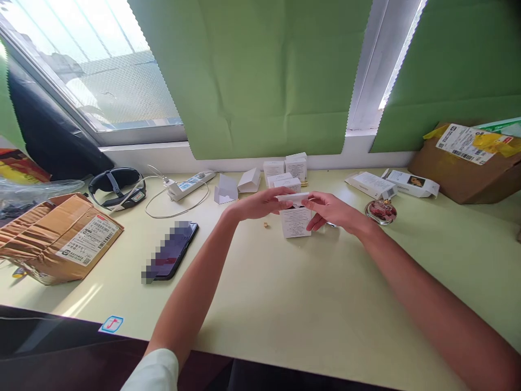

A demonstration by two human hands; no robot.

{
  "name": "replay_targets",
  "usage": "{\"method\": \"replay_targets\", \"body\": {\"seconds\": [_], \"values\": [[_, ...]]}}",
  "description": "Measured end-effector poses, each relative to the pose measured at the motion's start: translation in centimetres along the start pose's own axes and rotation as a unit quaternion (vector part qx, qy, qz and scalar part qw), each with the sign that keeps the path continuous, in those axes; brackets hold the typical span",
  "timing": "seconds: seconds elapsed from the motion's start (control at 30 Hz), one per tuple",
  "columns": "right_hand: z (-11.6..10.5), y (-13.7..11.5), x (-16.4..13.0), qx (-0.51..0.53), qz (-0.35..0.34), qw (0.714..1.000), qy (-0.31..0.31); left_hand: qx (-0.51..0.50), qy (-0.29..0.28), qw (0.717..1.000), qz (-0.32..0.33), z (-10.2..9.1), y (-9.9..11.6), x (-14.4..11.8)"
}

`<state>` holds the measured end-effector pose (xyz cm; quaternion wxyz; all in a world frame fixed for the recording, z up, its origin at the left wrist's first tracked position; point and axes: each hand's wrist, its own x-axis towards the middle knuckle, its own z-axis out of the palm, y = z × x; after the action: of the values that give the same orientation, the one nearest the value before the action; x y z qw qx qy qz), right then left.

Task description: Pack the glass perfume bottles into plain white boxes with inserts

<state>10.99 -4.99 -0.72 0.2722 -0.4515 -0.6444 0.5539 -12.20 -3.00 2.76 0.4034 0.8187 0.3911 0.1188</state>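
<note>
- At the far left, a brown paper parcel (pixel 52 244) with a shipping label sits on the pale table (pixel 293 315); a clear plastic bag (pixel 49 186) lies behind it.
- Next, a black headset (pixel 116 187) stands near the window; a white cable runs across it to a white power strip (pixel 191 184).
- Nearer the person, a smartphone (pixel 179 252) lies flat, part of it pixelated; a blue-bordered sticker (pixel 111 324) is at the table's front edge.
- Two opened white carton pieces (pixel 226 189) lie right of the power strip.
- The left hand (pixel 260 203) reaches in from the left; its thumb and fingers pinch the left end of the top flap of a printed white box (pixel 296 224); a small gold-coloured piece (pixel 266 225) lies below, apart from the box.
- The printed white box is upright between the hands; several white boxes (pixel 296 164) stand behind it.
- The right hand (pixel 330 209) pinches the flap's right end between thumb and forefinger; its other fingers curl against the box's right side.
- Farther right are a round metal-rimmed container (pixel 381 212), two white cartons (pixel 371 184) and a taped cardboard box (pixel 464 168).
</note>
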Motion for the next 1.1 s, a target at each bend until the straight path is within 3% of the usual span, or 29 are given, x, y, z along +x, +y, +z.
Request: {"method": "replay_targets", "body": {"seconds": [0.17, 0.4, 0.6, 0.97, 1.1], "values": [[-0.5, -0.3, -0.4, -0.003, -0.003, 1.0, -0.031, -0.001, -0.004, 1.0, 0.007, 0.0, 0.4, -0.1], [-1.6, -1.2, -1.4, -0.06, -0.043, 0.992, -0.1, 0.062, 0.001, 0.994, 0.088, 0.3, -0.3, 0.3], [-0.9, -1.5, -1.3, -0.126, -0.073, 0.989, -0.03, 0.063, -0.021, 0.993, 0.1, 0.2, 0.0, 0.2], [-0.2, -1.6, -1.3, -0.259, -0.108, 0.96, 0.017, 0.069, -0.023, 0.997, 0.04, 0.4, 0.9, -0.1], [-0.2, -1.7, -1.4, -0.268, -0.095, 0.959, 0.008, 0.073, -0.021, 0.997, 0.023, 0.4, 1.1, -0.2]]}}
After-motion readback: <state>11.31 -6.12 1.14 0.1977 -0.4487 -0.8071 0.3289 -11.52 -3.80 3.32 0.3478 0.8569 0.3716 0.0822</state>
